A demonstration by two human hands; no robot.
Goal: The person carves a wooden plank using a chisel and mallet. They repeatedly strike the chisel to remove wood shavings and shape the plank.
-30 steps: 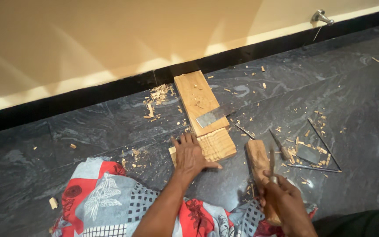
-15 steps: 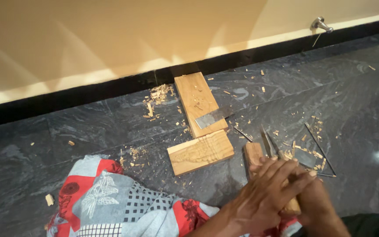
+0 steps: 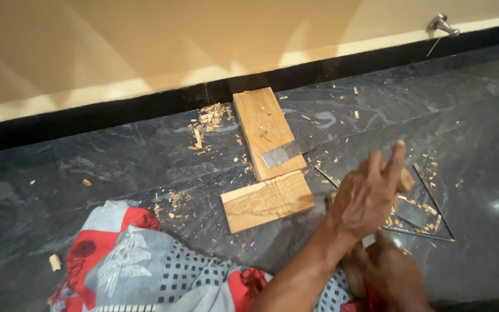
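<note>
Nearest the camera, the right hand [image 3: 385, 271] sits low at the bottom edge, curled around something mostly hidden under the other hand, so I cannot tell what it grips. Just above it the left hand [image 3: 368, 196] is raised with fingers spread loosely, covering a wooden block [image 3: 405, 180] whose end peeks out beside the fingers. A patterned cloth [image 3: 145, 260] lies to the left. Further out, a carved wooden piece [image 3: 268, 200] lies flat on the dark stone floor [image 3: 116, 167], touching a longer plank [image 3: 264, 130] that bears a flat metal blade [image 3: 287, 151]. Wood chips [image 3: 209, 118] gather near the wall
</note>
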